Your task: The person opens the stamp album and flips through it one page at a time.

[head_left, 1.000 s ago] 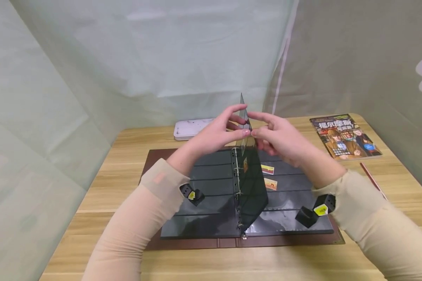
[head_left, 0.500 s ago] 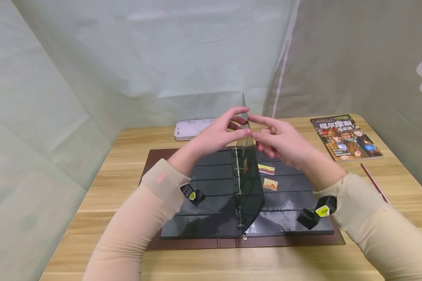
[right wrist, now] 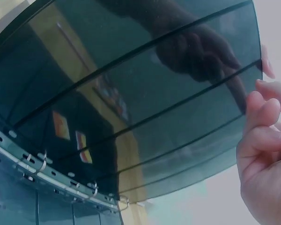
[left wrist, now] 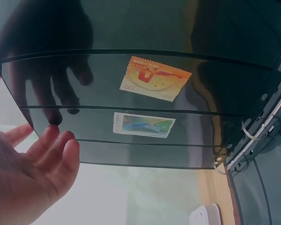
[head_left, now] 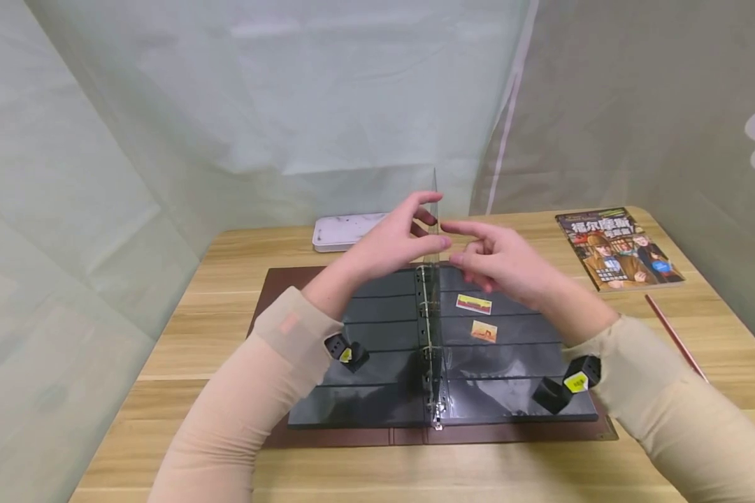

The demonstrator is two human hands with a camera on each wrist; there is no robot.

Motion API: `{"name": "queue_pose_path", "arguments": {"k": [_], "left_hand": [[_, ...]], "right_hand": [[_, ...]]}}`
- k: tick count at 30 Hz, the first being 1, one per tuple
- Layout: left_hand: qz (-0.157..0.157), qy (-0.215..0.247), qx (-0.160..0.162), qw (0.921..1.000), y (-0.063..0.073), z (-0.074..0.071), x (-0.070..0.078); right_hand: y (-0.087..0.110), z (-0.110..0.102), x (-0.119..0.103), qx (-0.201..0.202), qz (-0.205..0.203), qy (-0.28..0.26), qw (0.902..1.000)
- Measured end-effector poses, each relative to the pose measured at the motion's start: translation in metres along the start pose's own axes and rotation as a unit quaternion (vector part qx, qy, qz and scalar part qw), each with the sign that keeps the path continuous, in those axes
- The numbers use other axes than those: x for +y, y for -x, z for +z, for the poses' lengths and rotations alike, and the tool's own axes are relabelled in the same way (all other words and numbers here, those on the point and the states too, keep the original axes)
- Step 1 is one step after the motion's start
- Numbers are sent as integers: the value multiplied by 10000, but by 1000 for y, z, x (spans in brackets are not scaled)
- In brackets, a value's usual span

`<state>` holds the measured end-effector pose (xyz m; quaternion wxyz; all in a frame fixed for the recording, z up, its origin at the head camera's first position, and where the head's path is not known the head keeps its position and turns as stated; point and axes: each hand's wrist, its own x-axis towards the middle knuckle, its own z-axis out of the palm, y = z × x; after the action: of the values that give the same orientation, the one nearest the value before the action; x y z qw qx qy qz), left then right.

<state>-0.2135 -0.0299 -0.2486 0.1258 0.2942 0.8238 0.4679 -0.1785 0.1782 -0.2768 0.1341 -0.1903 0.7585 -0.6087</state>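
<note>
A ring-bound stamp album [head_left: 333, 436] lies spread on the table, one dark translucent page [head_left: 435, 293] standing upright at its rings. My left hand [head_left: 390, 241] holds that page's free edge between thumb and fingers. My right hand [head_left: 509, 262] is at the page's other side, index finger extended to it, thumb apart and other fingers curled. In the left wrist view, an orange stamp [left wrist: 155, 78] and a blue-green stamp [left wrist: 144, 125] sit in the page's strips. Two more, a yellow-and-red stamp [head_left: 474, 304] and an orange one [head_left: 484, 331], lie on the right-hand page.
Behind the album is a pale flat case [head_left: 340, 232]. An illustrated magazine [head_left: 619, 248] lies at the back right, with a thin red pencil-like stick [head_left: 673, 332] in front of it. Pale cloth [head_left: 365, 105] hangs behind the table.
The raised page has swung left until it stands edge-on, uncovering more of the right-hand page's stamps. My right thumb has drawn away from the page and from the left thumb.
</note>
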Motion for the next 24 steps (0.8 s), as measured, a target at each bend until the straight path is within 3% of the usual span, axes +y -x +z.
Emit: {"name": "queue_pose_path", "arguments": {"k": [14,24], "left_hand": [[68,-129,149,9998,4,-5,-5],[67,-187,183,9996,9,-7,-8]], "right_hand": [[10,-25,31,368,251,1151,9924],[23,-53,60,590,431,1912,9788]]}}
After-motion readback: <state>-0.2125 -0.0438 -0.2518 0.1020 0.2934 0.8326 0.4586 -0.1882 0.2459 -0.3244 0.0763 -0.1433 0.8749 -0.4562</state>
